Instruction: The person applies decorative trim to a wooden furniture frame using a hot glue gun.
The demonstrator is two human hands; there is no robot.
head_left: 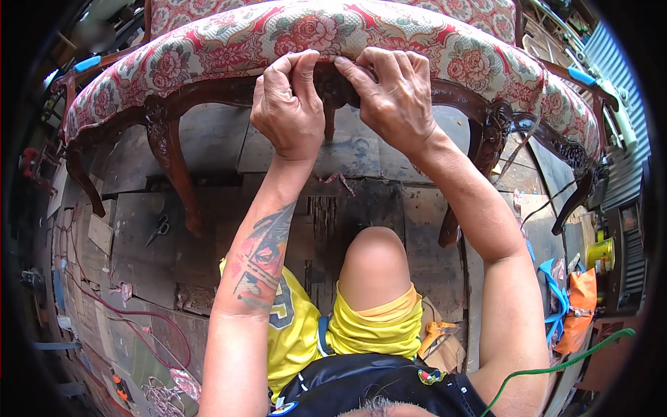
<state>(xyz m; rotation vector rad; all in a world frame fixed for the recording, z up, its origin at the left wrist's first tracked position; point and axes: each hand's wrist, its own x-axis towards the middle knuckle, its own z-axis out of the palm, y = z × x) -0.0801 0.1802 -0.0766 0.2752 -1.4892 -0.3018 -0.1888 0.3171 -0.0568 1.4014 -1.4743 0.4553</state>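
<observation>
Floral upholstery fabric point(208, 52) in red, green and cream covers the seat of a dark carved wooden sofa frame point(222, 90). My left hand point(290, 108) is at the fabric's lower front edge near the middle, thumb and index finger pinched together. Just right of it, my right hand point(396, 94) presses its thumb against the same edge, its fingers bent over the fabric. Whatever lies between the fingertips of either hand is too small to make out. Both hands are just above the wooden rail.
Scissors point(158, 229) lie on the plank floor point(361, 156) at left. An orange-yellow tool point(438, 332) rests near my knee. Blue straps point(554, 292), an orange bag point(578, 309) and a yellow spool point(599, 254) are at right. A red hose point(170, 320) curls at lower left.
</observation>
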